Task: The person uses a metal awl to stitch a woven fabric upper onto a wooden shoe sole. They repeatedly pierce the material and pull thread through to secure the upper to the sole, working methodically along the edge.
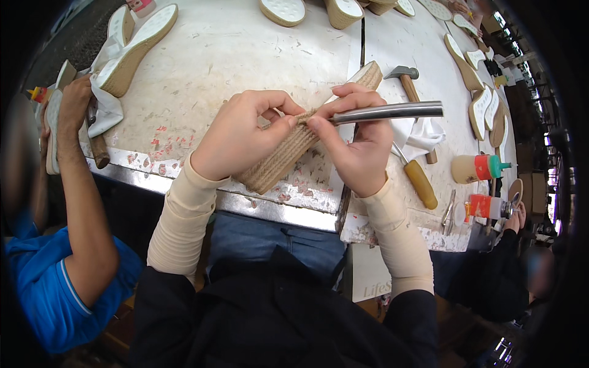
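Note:
A wedge shoe sole wrapped in braided jute (279, 161) lies slantwise in front of me, its near end by the table edge. The thumb and forefinger of my left hand (245, 132) pinch the braid along its upper edge. My right hand (359, 144) grips a shiny metal tool (399, 111), which sticks out to the right. That hand's thumb and fingers also press on the sole's edge, close to the left fingertips. The tool's working end is hidden by my fingers, so its exact kind does not show.
Right of my hand lie a hammer (410, 86), a white cloth (423, 136), a yellow-handled tool (421, 184) and glue bottles (471, 168). More soles (282, 11) stand at the back. On the left, a co-worker's arm (86, 208) holds another sole. Another person works at far right.

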### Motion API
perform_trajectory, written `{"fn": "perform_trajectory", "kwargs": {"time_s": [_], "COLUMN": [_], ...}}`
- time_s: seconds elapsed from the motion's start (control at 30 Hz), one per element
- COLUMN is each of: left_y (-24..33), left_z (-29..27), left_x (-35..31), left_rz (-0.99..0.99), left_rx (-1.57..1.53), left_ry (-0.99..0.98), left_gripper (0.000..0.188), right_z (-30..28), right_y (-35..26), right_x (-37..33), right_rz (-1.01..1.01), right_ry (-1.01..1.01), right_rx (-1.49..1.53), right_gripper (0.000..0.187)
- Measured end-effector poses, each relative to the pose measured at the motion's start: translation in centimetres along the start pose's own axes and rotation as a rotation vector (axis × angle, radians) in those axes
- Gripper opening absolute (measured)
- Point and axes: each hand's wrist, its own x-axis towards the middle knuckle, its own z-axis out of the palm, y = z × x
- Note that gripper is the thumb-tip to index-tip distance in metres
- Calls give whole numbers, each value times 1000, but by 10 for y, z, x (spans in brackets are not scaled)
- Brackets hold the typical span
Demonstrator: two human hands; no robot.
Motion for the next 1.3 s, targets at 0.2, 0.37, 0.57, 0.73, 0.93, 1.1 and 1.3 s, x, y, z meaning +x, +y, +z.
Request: {"fn": "perform_trajectory", "kwargs": {"time_s": [0.2, 0.37, 0.57, 0.73, 0.93, 1.1, 1.3], "left_y": [-1, -3, 0, 1, -2, -3, -1], "left_z": [-4, -3, -3, -6, -4, -5, -2], "left_x": [-1, 1, 1, 0, -3, -4, -3], "left_rz": [-108, -102, -88, 15, -129, -136, -25], "left_rx": [-172, -231, -158, -2, -193, -213, -142], "left_ry": [-72, -98, -87, -76, -80, -87, -43], "left_gripper": [21, 22, 20, 20, 23, 26, 25], "right_z": [-7, -5, 3, 0, -6, -1, 2], "right_y": [3, 6, 9, 3, -1, 2, 6], "right_x": [1, 0, 0, -1, 4, 0, 0], "right_rz": [-89, -129, -129, -116, -32, -3, -43], "right_ry": [-102, -81, -9, -84, -69, -38, -10], "right_rx": [-18, -105, -48, -146, 112, -20, -12], "right_gripper": [33, 28, 23, 34, 32, 20, 20]}}
